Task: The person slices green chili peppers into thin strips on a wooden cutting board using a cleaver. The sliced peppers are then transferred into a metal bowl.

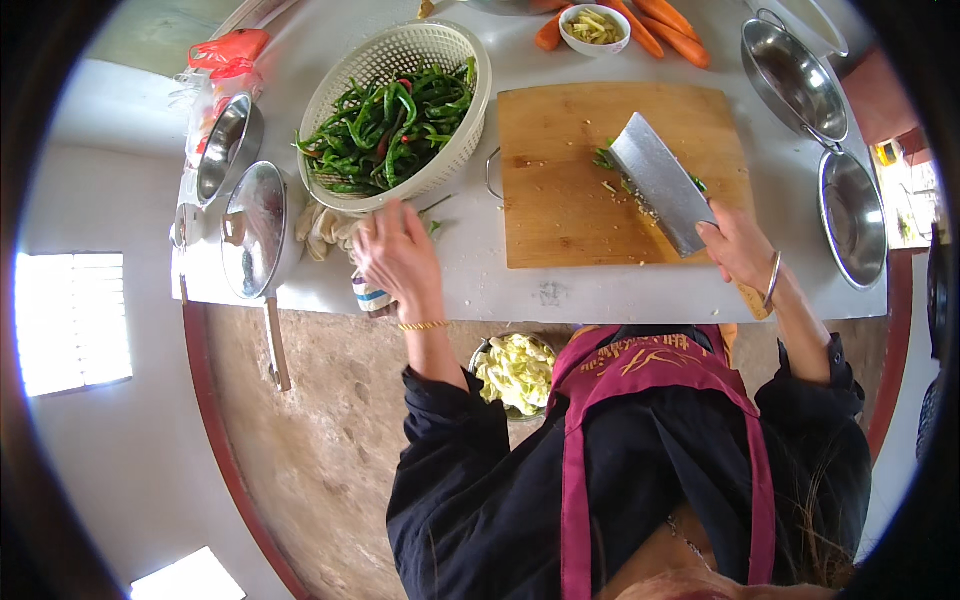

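Observation:
My right hand (pixel 739 244) grips a cleaver (pixel 660 184) by its handle, the broad blade low over a wooden cutting board (pixel 555 210). Bits of green pepper (pixel 604 157) and small pale crumbs lie on the board around the blade. My left hand (pixel 401 259), somewhat blurred, is at the near rim of a white plastic colander (pixel 450 169) full of green chili peppers (pixel 394 124), a few partly red. Its fingers partly hide each other, so whether they hold anything cannot be told. Beneath that hand are pale cloth gloves (pixel 322 232) with a striped cuff.
A glass pot lid (pixel 255 229) and a metal bowl (pixel 229 146) stand at the left. Behind the board are a small bowl of cut pale strips (pixel 592 34) and carrots (pixel 675 45). Steel pans (pixel 795 79) line the right edge. Below the table sits a basin of leafy vegetable (pixel 517 375).

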`<action>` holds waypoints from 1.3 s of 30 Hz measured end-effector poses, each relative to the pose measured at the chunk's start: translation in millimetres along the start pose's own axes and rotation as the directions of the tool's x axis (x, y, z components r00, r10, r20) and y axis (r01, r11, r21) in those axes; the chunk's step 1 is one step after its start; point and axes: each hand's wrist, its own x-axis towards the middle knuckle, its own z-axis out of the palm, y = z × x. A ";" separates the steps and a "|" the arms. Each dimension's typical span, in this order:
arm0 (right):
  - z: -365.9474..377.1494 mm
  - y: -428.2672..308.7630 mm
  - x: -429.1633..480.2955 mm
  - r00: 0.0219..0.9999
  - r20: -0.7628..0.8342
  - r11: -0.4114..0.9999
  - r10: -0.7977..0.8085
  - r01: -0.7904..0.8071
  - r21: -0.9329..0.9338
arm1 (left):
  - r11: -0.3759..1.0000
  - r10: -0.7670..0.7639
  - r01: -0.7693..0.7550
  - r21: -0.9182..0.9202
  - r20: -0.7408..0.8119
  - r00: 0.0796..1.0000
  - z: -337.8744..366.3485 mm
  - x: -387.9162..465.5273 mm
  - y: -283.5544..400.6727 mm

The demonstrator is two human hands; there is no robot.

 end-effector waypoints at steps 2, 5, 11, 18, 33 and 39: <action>-0.3 -2.2 -5.0 1.000 -0.019 1.000 -0.003 0.003 -0.008 | 0.999 0.027 -0.029 -0.022 -0.079 0.997 -0.6 37.6 -2.6; -5.1 -5.5 -7.2 0.999 -0.031 0.998 -0.038 0.037 -0.048 | 0.997 -0.001 0.002 -0.071 0.012 1.000 17.1 84.1 -10.0; -9.3 3.7 -21.9 0.995 -0.093 0.999 -0.031 0.031 -0.010 | 0.986 0.034 -0.066 0.152 0.200 0.979 19.5 123.9 -9.1; -4.1 9.5 -22.8 0.990 -0.136 0.999 -0.035 0.034 -0.005 | 0.764 -0.098 0.084 -0.639 0.014 0.995 8.6 118.1 -16.0; 25.5 5.6 -17.7 0.926 -0.133 0.877 -0.354 0.279 -0.391 | 0.817 0.495 -0.372 -0.440 0.206 0.844 14.4 -128.7 138.3; 37.3 -0.5 -2.4 0.917 -0.107 0.856 -0.384 0.310 -0.413 | 0.804 0.432 -0.245 -0.541 0.250 0.867 17.3 -139.7 146.0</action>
